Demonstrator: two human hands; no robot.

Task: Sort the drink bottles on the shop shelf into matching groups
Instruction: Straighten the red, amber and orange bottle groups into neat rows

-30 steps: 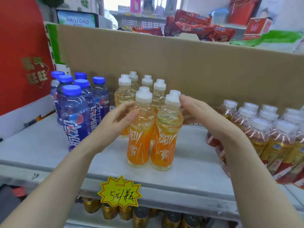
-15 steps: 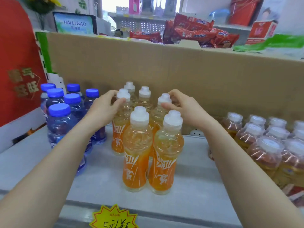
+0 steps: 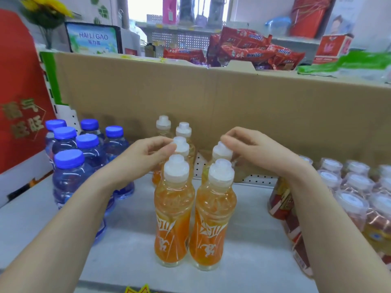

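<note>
A: Orange group, where?
B: Orange bottles (image 3: 174, 208) stand mid-shelf (image 3: 249, 229) in two columns running front to back. All upright, long axis vertical, caps up. Blue-capped bottles (image 3: 67, 176) sit to their left and clear-capped tea bottles (image 3: 351, 206) to their right, also upright.
A: Hands?
B: Left hand (image 3: 143, 157) pinches the white cap of the second-row left bottle (image 3: 182, 144), fingertips and thumb curled round it. Right hand (image 3: 254, 151) grips the cap of the second-row right bottle (image 3: 221, 153), fingers curled over the top.
A: Materials?
B: Orange ones are clear glossy plastic, waisted, with an orange shrink label and a white running figure low down. Caps are stepped, translucent white. Blue ones are tinted plastic with flat round caps. Shelf is matte grey. Plain brown cardboard wall (image 3: 232, 102) behind, white perforated panel (image 3: 254, 177) below it.
</note>
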